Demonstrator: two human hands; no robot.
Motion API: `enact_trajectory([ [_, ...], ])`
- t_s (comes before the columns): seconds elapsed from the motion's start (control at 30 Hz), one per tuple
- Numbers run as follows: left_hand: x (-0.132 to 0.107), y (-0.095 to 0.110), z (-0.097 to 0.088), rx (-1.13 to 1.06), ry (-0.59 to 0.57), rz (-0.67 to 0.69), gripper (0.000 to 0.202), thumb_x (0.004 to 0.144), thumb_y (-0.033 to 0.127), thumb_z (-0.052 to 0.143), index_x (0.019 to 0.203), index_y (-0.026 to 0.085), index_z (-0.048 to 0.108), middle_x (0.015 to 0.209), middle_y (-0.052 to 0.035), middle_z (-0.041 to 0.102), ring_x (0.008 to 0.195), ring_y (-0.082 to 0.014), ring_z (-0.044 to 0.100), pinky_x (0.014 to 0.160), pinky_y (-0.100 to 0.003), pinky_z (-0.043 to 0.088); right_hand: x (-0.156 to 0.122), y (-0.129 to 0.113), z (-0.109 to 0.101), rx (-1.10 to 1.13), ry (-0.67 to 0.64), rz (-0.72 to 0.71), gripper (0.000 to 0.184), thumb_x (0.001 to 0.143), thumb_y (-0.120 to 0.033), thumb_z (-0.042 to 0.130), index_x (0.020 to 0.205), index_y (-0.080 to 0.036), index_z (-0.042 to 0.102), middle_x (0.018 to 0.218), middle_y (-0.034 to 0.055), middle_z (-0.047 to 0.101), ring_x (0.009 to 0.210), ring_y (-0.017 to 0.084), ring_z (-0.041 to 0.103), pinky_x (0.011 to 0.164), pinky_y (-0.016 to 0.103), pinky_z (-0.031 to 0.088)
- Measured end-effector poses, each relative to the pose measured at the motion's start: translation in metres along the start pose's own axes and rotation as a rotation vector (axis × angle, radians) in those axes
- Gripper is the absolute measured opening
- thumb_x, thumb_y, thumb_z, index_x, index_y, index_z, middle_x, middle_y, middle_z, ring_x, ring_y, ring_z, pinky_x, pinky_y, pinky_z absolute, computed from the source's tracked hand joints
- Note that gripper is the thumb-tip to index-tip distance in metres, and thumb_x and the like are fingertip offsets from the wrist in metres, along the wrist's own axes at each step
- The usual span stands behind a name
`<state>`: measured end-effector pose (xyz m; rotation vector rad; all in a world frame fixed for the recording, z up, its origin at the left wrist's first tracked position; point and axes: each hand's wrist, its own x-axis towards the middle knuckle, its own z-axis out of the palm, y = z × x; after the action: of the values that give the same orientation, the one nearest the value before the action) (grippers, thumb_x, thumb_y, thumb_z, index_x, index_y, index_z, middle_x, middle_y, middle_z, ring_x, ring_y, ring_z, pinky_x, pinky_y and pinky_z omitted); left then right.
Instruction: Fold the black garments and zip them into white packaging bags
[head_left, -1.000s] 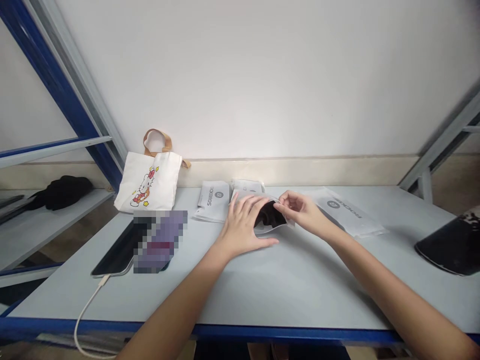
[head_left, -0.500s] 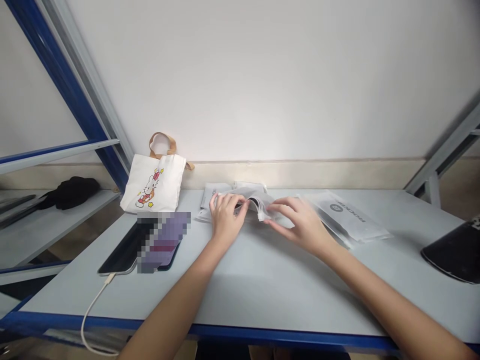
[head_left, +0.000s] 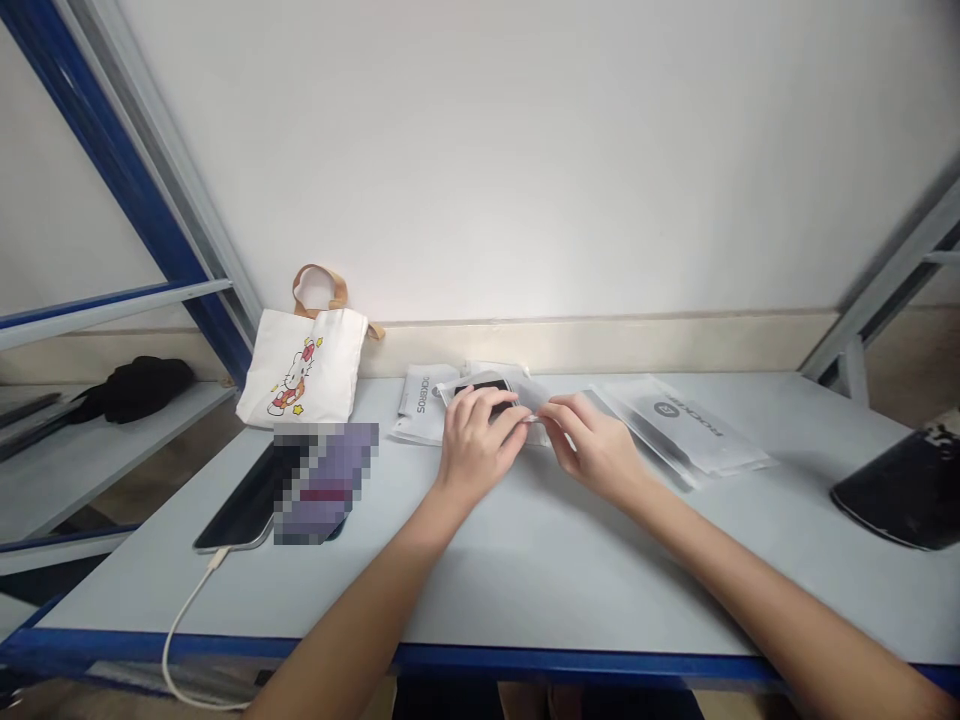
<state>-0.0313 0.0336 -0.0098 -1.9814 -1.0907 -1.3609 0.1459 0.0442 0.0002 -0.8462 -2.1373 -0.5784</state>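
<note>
One pouch (head_left: 531,393), centre frame, is pinched at its edge by our left hand (head_left: 480,440) and right hand (head_left: 591,440); we note a black item (head_left: 486,386) within, and a printed pouch (head_left: 694,425) on the surface (head_left: 525,570), right of centre.

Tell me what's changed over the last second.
The held pouch no longer gapes toward the camera; it lies flatter, dark contents showing through. The left hand has closed in, and the right hand has moved slightly left, so both pinch the pouch's near edge. The tote bag and plugged-in phone stayed put.
</note>
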Motion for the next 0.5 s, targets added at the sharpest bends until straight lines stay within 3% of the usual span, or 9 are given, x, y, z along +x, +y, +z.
enact_trajectory([
  [0.17, 0.0002, -0.0001, -0.0013, 0.013, 0.025, -0.021, 0.008, 0.081, 0.034, 0.062, 0.084, 0.03, 0.068, 0.098, -0.0014, 0.064, 0.101, -0.0195, 0.054, 0.104, -0.042, 0.03, -0.0004, 0.0017, 0.0027, -0.062, -0.003, 0.008, 0.022, 0.09, -0.014, 0.037, 0.101, -0.021, 0.055, 0.094, 0.006, 0.064, 0.066, 0.013, 0.058, 0.048, 0.024, 0.035],
  [0.33, 0.0005, -0.0001, -0.0009, 0.014, 0.016, -0.014, 0.008, 0.082, 0.03, 0.061, 0.087, 0.03, 0.067, 0.105, -0.0009, 0.063, 0.108, -0.0198, 0.052, 0.104, -0.042, 0.029, 0.0006, 0.005, 0.0006, -0.03, -0.081, 0.021, 0.025, 0.091, -0.014, 0.032, 0.101, -0.021, 0.054, 0.094, 0.0075, 0.062, 0.059, 0.012, 0.056, 0.044, 0.024, 0.032],
  [0.5, 0.001, 0.0025, -0.0012, 0.046, 0.021, -0.007, 0.009, 0.082, 0.028, 0.06, 0.086, 0.029, 0.067, 0.107, -0.0018, 0.063, 0.11, -0.021, 0.052, 0.105, -0.042, 0.029, 0.0041, -0.001, -0.0035, 0.037, -0.071, -0.027, 0.014, 0.092, -0.021, 0.041, 0.099, -0.018, 0.053, 0.093, 0.007, 0.063, 0.059, 0.012, 0.055, 0.048, 0.024, 0.035],
])
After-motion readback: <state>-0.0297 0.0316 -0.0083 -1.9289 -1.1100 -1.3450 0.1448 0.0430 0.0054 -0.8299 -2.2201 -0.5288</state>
